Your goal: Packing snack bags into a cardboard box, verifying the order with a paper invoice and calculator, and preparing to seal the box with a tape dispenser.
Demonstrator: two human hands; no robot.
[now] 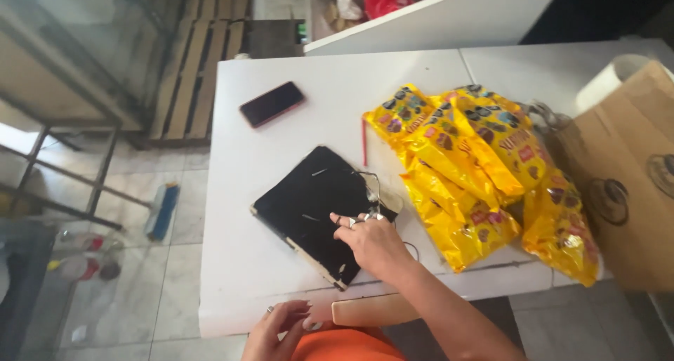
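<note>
Left hand [275, 331], loosely curled and empty, nearest you; right hand [372, 240] grasping scissors [371, 203] over black board [316, 210] on worktop [246, 263]: keep your blades flat, fingers clear.

We count four yellow snack bags [472, 175], one phone [272, 103], one black board [316, 210], one red pen [364, 142], one cardboard box [628, 178], and two hands: left [277, 331], right [372, 240].

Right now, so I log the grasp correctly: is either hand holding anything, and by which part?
The right hand grips small metal scissors by the handle loops, over the black pad. The left hand holds nothing visible.
</note>
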